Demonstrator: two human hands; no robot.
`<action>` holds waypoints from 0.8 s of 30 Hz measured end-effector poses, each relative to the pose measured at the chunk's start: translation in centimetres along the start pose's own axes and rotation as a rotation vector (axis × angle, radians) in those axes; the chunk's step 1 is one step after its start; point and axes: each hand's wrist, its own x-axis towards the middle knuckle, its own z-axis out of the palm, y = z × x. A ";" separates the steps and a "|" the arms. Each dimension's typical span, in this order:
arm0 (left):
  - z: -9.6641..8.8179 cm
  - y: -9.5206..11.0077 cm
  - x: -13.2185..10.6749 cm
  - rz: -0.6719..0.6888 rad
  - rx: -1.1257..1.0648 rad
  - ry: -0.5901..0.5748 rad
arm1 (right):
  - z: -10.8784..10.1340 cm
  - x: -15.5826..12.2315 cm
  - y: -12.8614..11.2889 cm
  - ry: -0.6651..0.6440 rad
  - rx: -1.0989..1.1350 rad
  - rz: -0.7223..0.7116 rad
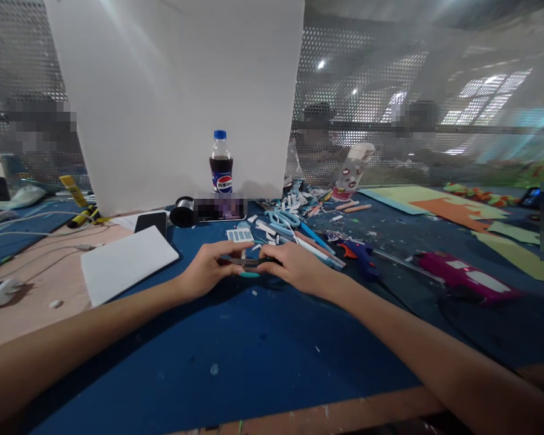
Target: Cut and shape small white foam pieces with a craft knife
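Over the blue mat [236, 356], my left hand [211, 266] and my right hand [294, 266] meet in the middle, fingers closed. Between them runs a slim dark grey tool [250, 263], pinched at both ends; its exact kind is not clear. A small teal rounded piece [249, 275] shows just below the tool, and I cannot tell whether it is part of it. Behind my left fingertips lies a white piece with a blue grid [240, 235]. Light blue scissors [281, 220] rest among white scraps just beyond my right hand.
Behind the hands stand a cola bottle [221, 166], a wire spool [182, 212] and a white board [181, 103]. White paper [129, 266] lies left. On the right are a blue glue gun [365, 260], a magenta tool [466, 277], coloured paper [453, 211] and a patterned bottle [352, 172].
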 end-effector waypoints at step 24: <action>0.1 0.3 -0.1 0.034 0.010 0.043 | -0.5 0.0 -0.1 -0.054 -0.016 -0.094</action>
